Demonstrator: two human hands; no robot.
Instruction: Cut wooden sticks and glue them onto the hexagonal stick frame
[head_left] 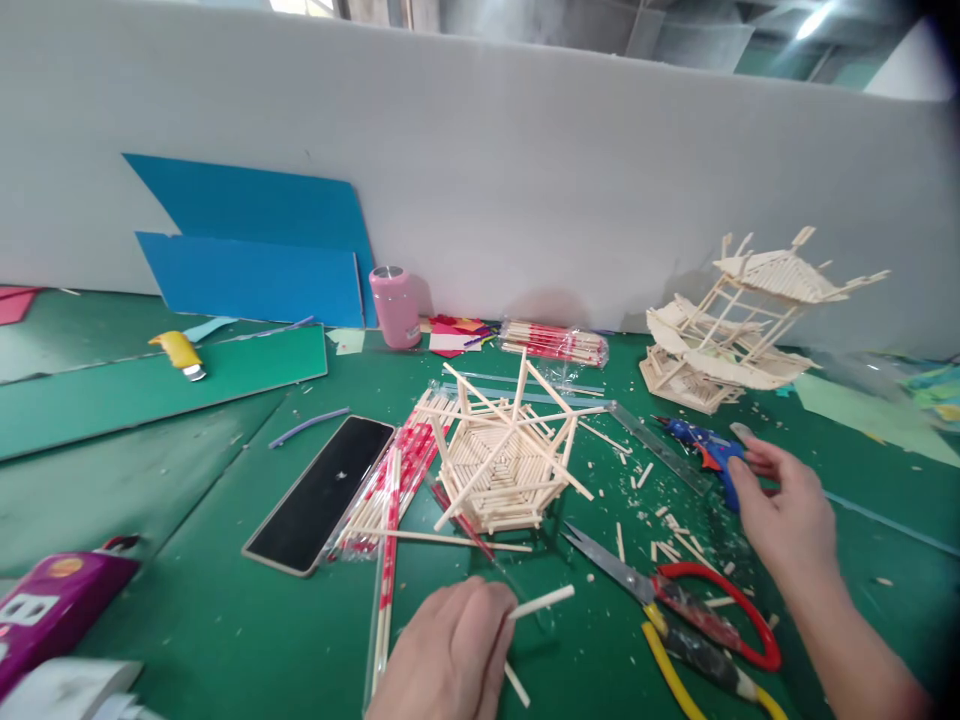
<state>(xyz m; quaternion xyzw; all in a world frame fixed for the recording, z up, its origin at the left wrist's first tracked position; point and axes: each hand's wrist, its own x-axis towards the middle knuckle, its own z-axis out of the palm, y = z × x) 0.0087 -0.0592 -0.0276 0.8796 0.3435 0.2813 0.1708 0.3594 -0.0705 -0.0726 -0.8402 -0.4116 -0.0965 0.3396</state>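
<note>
A short pale wooden stick (541, 601) sticks out level and rightward from the left hand (450, 655), just above the green desk (225, 620). The blue glue gun (705, 452) lies on its side under the right hand (787, 510), nozzle pointing left.

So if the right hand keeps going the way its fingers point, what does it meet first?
The right hand points up and left at the blue glue gun. Its fingertips look to be at the gun's body already, though depth is unclear; beyond that lies the clear ruler.
</note>
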